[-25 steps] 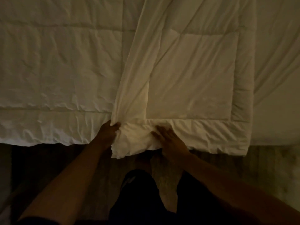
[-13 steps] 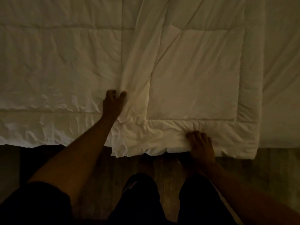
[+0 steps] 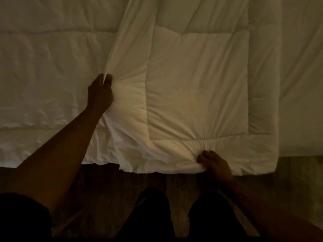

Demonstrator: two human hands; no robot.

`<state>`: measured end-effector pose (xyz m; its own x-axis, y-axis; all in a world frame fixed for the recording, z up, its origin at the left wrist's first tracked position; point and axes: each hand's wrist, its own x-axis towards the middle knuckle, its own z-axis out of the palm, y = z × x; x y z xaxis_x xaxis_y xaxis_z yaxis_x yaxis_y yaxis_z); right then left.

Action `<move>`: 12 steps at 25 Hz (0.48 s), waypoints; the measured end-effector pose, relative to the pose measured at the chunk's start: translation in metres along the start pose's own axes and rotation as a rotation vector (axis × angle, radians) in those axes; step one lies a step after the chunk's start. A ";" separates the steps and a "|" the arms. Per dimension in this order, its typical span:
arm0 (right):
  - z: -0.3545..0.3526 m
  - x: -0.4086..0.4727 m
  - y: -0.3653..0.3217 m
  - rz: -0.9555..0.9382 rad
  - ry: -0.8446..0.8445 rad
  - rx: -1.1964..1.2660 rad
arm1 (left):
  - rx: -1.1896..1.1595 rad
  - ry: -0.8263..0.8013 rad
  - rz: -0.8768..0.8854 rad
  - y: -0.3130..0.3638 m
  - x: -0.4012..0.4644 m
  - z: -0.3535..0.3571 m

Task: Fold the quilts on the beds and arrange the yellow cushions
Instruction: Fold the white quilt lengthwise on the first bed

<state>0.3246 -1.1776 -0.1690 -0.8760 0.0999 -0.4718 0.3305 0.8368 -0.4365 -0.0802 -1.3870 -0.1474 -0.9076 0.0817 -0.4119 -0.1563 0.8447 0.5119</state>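
Both hands pinch the folded quilt [image 3: 192, 88] on the bed [image 3: 300, 84].
Left hand [image 3: 100, 92] nips a fold, right hand [image 3: 214, 164] the near hem; uneven pulling may skew the layers or drag it floorward.

quilt [image 3: 192, 84] cut off at top and left edges; right hand [image 3: 214, 165] fingertips hidden under its hem

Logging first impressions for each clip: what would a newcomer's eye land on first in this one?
The white quilt fills most of the frame, its folded-over layer lying at centre right with its hem overhanging the dark wooden floor. The left hand pinches a ridge of the folded layer's edge left of centre, while the right hand grips the near hem at lower right.
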 end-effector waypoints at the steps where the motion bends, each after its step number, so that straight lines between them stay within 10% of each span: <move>1: 0.000 -0.001 -0.006 -0.028 -0.010 0.004 | 0.034 0.006 -0.026 -0.011 0.000 -0.008; 12: 0.026 0.012 -0.019 0.041 -0.196 -0.069 | -0.098 -0.112 -0.362 -0.070 -0.055 0.023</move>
<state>0.3164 -1.2066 -0.1865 -0.7752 0.0334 -0.6309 0.3335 0.8698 -0.3637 -0.0103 -1.4384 -0.1780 -0.7394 -0.1504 -0.6563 -0.4998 0.7757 0.3853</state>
